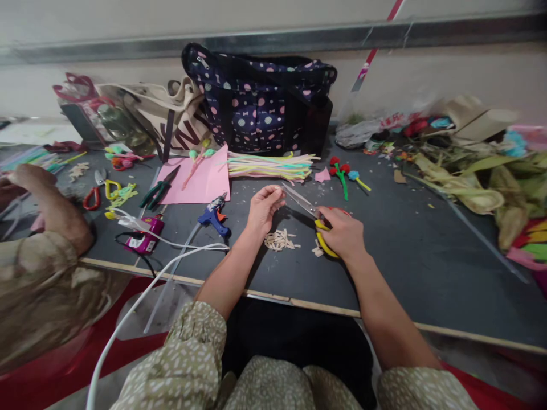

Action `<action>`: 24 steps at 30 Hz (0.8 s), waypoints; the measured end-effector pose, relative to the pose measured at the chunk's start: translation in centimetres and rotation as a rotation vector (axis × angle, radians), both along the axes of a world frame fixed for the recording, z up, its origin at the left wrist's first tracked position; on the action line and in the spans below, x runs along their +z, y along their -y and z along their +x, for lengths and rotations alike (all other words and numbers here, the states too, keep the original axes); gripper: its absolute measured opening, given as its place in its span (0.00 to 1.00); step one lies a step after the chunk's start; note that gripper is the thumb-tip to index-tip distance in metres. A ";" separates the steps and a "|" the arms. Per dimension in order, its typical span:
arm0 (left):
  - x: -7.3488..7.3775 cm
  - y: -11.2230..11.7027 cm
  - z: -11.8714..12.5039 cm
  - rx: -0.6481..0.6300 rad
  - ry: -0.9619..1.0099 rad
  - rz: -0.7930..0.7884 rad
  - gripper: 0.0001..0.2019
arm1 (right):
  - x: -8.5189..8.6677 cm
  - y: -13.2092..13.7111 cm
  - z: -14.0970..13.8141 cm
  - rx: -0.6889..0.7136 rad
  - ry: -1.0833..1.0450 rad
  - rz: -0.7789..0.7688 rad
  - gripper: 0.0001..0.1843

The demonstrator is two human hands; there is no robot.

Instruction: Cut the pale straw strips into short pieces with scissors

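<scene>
My right hand (344, 233) is closed around the yellow handles of a pair of scissors (308, 212), whose blades point up and left toward my left hand. My left hand (264, 208) pinches a small pale piece at its fingertips, right by the blade tips. A small heap of cut pale wooden bits (280, 240) lies on the dark table (405, 256) between my hands.
A blue glue gun (215, 216), pink paper (200, 179), a bundle of pastel straws (269, 165), pliers (158, 191) and a polka-dot bag (260, 102) lie behind. Another person's arm (51, 210) rests at the left. Dried leaves and clutter (470, 176) fill the right side.
</scene>
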State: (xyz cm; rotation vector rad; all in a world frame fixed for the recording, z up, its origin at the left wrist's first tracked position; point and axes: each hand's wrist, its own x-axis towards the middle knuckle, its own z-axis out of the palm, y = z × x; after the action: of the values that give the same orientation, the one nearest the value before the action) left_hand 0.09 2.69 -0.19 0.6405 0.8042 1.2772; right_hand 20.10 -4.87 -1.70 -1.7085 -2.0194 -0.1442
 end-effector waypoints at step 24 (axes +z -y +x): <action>0.2 0.2 0.3 -0.033 -0.016 0.018 0.17 | 0.0 0.0 0.0 0.025 0.004 -0.025 0.13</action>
State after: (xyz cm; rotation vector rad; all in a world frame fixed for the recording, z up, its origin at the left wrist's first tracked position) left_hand 0.37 2.49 0.02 0.6770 0.7933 1.2523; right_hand 20.08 -4.87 -1.71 -1.6985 -2.0531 -0.1146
